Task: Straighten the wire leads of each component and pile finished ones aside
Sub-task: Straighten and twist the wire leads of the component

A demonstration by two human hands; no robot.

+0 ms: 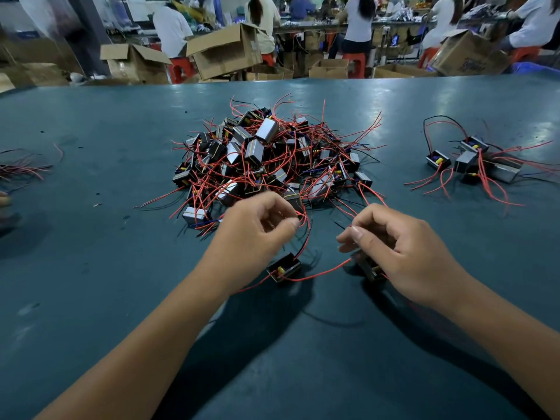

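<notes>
Pinching red wires between curled fingers, the left hand (257,228) lifts the leads of a small black part (284,270) lying on the green table (91,268), while the right hand (391,247) grips another part (368,266), near the big pile (266,156) and a smaller pile (472,162) aside right.

On the table (91,268) we have the big pile (269,159) ahead at centre, a smaller pile (475,162) to its right, and one component (283,269) between our hands
</notes>
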